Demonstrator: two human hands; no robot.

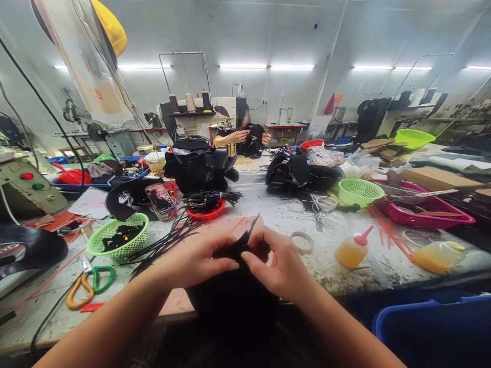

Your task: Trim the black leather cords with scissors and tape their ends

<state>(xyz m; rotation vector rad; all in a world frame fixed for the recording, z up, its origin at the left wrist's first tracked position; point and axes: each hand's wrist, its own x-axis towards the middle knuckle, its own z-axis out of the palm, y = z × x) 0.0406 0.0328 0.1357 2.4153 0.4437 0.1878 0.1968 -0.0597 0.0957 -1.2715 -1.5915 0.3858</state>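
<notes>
Both my hands grip a black piece of leather-like material [233, 250] at the front edge of the table, thumbs meeting near its middle. My left hand [207, 258] is closed on the left part, and my right hand [272, 260] pinches the right part. A thin pointed end sticks up between them. Below, the piece merges with dark material on my lap, so its full shape cannot be made out. A pink board [180, 301] lies beneath. Past my hands, a red basket [207, 212] holds a bundle of thin black strips [203, 199].
Scissors [90, 283] and a green basket [125, 248] with small black pieces lie left. Glue bottles [352, 250], a tape roll [302, 242] and a magenta basket [452, 217] stand right. Black leather stacks [199, 163] are farther back. A co-worker [243, 135] sits opposite. A blue bin [433, 327] is lower right.
</notes>
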